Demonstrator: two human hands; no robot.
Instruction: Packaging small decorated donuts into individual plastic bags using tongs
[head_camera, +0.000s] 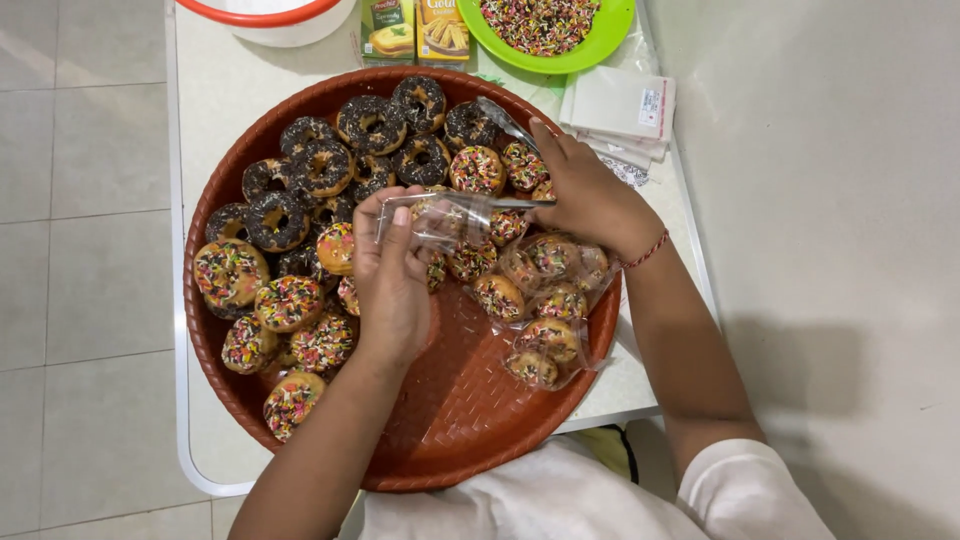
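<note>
**Bagging doughnuts over a round tray**

Left hand (392, 280) sits over the middle of the round red-brown woven tray (470, 420), fingers curled, pinching the near edge of a small clear plastic bag (440, 218). The bag is held off the tray, mouth turned toward the right hand. A sprinkled doughnut seems to be inside; the glare on the plastic makes it hard to be sure.

Right hand (590, 195) comes in from the tray's right rim, closed on a pair of metal tongs (505, 125). One arm of the tongs points up toward the far doughnuts, the other runs level to the bag's mouth. A red thread bracelet (648, 250) sits on that wrist.

Around the hands:
- Chocolate-topped doughnuts (320, 165) crowd the far left of the tray.
- Doughnuts with coloured sprinkles (285, 305) fill the near left, partly hidden by the left forearm.
- Already bagged doughnuts (545, 300) lie on the tray's right side, just below the right wrist.
- A bare patch of tray shows at the near centre.

Beyond the tray, on the white table (215, 100): a green plate of sprinkles (545, 30), two small food boxes (415, 30), a white bowl with a red rim (265, 15), and a stack of flat empty bags (620, 110) to the right, just behind the right hand.
</note>
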